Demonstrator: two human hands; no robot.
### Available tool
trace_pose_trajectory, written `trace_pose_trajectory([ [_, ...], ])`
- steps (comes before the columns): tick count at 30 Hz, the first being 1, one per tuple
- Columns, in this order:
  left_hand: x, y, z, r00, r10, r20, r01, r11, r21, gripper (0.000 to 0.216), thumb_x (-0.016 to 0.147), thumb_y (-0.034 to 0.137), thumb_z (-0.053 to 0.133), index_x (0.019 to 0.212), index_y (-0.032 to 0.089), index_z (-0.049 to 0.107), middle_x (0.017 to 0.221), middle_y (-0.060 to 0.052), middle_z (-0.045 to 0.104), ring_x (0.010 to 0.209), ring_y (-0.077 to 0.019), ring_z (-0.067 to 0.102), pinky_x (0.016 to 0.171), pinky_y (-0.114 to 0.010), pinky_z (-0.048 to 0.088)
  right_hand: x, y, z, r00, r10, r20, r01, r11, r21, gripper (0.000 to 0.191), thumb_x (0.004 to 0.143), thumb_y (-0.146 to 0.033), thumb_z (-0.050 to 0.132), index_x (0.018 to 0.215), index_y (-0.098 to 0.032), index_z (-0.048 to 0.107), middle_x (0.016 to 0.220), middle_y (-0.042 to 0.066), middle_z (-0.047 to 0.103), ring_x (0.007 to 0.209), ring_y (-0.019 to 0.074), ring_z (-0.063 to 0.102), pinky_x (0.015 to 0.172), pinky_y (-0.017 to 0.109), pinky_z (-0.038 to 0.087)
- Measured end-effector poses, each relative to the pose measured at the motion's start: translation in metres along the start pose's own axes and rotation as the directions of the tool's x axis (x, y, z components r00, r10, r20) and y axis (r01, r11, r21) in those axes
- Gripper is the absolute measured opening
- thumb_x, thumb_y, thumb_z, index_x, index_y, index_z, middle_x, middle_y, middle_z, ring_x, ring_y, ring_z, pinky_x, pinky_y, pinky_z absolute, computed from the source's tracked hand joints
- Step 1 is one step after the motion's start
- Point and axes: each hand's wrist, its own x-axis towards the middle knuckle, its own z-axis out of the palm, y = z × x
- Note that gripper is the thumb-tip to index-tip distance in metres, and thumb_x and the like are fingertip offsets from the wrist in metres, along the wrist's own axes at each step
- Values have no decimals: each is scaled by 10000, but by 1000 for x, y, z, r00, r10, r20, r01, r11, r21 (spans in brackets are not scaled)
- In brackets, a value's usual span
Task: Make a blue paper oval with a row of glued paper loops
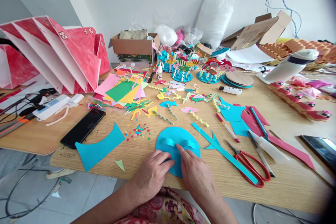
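A round blue disc (164, 133) lies at the table's front edge, with a raised blue paper strip (167, 142) forming two arches across it. My left hand (154, 168) rests over the disc's lower left, its fingers curled together; whatever they hold is hidden. The index finger of my right hand (196, 171) is stretched out, its tip pressing between the arches, while the other fingers bend beneath. Right of the disc are a long blue paper strip (228, 157) and red-handled scissors (248, 164). A curved blue paper offcut (102, 150) lies on the left.
Paper fish with twisted tails, including a blue fish (168, 104), lie beyond the disc. Colored paper sheets (122, 89), a black phone (83, 127) and confetti dots (139, 130) are leftward. Finished-looking fish decorations (181, 73) stand behind; a white glue bottle (159, 71) is nearby.
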Motion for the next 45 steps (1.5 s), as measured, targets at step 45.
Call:
trace_pose_trajectory([
  [45, 10, 7, 2, 984, 141, -113, -128, 985, 117, 285, 898, 101, 328, 986, 154, 594, 961, -70, 613, 830, -166, 546, 749, -311, 517, -5, 52, -8, 983, 127, -133, -114, 988, 103, 409, 868, -102, 322, 1205, -169, 544, 994, 75, 628, 800, 167, 618, 576, 235, 423],
])
